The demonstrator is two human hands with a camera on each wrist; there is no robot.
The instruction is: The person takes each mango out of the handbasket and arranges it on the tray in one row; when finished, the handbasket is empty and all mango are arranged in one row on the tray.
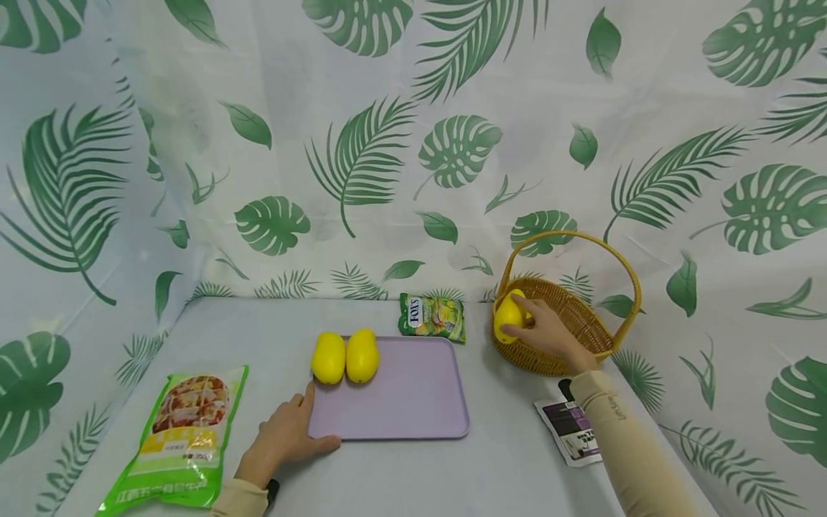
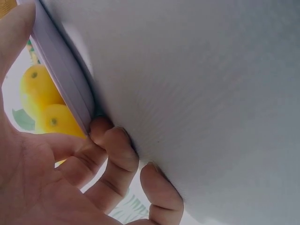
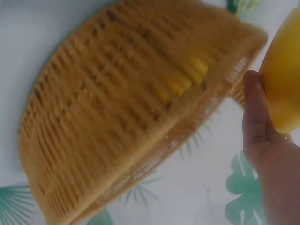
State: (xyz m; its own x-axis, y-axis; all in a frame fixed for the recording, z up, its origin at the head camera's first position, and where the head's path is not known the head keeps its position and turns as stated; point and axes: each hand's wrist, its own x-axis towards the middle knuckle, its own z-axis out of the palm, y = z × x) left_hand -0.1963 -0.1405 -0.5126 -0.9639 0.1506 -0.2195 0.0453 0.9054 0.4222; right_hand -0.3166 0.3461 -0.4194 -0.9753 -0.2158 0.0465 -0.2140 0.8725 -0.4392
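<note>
My right hand (image 1: 548, 332) holds a yellow mango (image 1: 508, 320) at the left rim of a wicker basket (image 1: 575, 305) with a tall handle. In the right wrist view, fingers (image 3: 255, 108) lie against this mango (image 3: 286, 75), and more yellow shows through the basket weave (image 3: 103, 93). My left hand (image 1: 286, 433) grips the near left corner of a lilac tray (image 1: 407, 402), thumb along the front edge and fingers at the left side. Two mangoes, one left (image 1: 329, 357) and one right (image 1: 362, 355), lie side by side at the tray's far left corner.
A green FOX'S candy bag (image 1: 431, 317) lies behind the tray. On the left is a large green food packet (image 1: 184, 438). A dark purple and white packet (image 1: 570, 431) lies partly under the right forearm. Leaf-patterned cloth (image 1: 388, 179) walls the table's back and sides.
</note>
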